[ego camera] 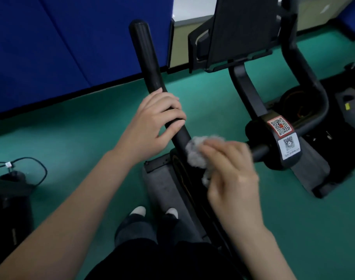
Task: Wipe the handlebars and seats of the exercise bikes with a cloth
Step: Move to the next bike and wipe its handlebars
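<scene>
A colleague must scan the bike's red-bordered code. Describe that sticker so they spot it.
Follow the black handlebar gripped by the left hand down to the round black hub, just right of the cloth in the right hand. Two QR stickers sit there: the upper sticker, framed in red, is it, the lower sticker being white.

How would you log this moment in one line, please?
left hand: grips handlebar; right hand: holds cloth against handlebar; step: handlebar wipe
</scene>
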Tool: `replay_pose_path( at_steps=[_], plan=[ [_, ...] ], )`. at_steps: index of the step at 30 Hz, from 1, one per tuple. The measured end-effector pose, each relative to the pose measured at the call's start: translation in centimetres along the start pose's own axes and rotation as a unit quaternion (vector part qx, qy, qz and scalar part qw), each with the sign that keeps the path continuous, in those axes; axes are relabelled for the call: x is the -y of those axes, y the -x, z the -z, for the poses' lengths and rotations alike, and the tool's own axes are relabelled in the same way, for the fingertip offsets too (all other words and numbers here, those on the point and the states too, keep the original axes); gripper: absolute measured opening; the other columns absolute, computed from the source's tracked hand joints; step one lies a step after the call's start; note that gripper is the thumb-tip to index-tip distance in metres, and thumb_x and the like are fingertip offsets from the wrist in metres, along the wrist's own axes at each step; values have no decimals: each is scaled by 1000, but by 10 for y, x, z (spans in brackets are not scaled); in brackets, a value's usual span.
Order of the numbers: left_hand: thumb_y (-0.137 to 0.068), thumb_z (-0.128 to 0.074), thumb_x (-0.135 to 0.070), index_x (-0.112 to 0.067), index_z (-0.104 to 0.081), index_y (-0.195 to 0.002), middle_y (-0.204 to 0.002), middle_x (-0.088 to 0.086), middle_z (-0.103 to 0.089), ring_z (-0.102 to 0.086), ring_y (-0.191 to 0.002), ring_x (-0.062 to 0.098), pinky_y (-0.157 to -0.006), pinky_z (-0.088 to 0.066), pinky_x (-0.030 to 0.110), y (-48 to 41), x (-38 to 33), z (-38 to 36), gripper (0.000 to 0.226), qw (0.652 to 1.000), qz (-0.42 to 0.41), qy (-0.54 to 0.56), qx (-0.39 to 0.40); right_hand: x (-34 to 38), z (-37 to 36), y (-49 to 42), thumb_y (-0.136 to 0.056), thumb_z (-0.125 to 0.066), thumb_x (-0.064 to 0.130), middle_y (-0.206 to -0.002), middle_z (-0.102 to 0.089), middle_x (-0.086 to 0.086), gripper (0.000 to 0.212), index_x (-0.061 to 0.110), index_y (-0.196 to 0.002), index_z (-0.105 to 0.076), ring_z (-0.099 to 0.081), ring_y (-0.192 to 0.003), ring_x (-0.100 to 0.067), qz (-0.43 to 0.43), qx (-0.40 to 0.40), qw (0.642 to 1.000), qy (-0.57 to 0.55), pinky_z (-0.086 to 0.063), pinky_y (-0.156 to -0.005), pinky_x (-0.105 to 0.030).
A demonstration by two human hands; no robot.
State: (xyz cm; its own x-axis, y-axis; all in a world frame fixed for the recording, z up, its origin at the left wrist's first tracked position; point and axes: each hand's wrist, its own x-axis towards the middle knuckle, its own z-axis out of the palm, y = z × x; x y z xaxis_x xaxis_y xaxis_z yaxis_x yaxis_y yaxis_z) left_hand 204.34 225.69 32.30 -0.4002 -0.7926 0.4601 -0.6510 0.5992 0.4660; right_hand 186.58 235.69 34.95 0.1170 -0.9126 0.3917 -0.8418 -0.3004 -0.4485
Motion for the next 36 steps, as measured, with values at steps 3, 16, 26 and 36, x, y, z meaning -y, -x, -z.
replay_pose_path(
  at_steps=[3, 16, 26, 36],
  plan=[
    [-94, -50, -25, -13, -68, -90, -95, -1, -60, -52, -107, 16, -113, -21, 33, -1, 3, 0, 22, 1000, -9, 7, -10, 5, -8, 14, -73, -41, -12, -113, -65, -6, 48, 1, -110, -68, -51, -100, -27, 0, 29, 999, 24, -45, -93, -35],
    [-94, -52, -21, -10, -67, -87, -91, 2, -59, -52, -102, 19, -112, -20, 34, -2, 6, 0, 20, 999, -29, 19, -16, 32, -52, 41, -85, -44, -16, -122, -62, -11, 39, 0, -114, -66, -48, -105, -29, -63, -140, 983, 95, -43, -97, -37],
    [-95, -48, -22, -9, -66, -91, -93, 4, -58, -50, -104, 21, -114, -19, 37, 0, 8, -1, 23, 999, -46, 18, -11, 62, -74, 30, -73, -44, -22, -116, -63, -12, 49, -5, -114, -64, -53, -102, -31, -176, -286, 941, 32, -42, -97, -35],
    [-96, -45, -24, -10, -65, -92, -95, 6, -58, -51, -107, 26, -112, -20, 40, 1, 14, -3, 26, 998, -59, 12, -7, 98, -119, 54, -90, -55, 1, -107, -69, 11, 30, 21, -111, -65, -62, -104, -1, -491, -362, 733, -303, -48, -91, -18]
  ],
)
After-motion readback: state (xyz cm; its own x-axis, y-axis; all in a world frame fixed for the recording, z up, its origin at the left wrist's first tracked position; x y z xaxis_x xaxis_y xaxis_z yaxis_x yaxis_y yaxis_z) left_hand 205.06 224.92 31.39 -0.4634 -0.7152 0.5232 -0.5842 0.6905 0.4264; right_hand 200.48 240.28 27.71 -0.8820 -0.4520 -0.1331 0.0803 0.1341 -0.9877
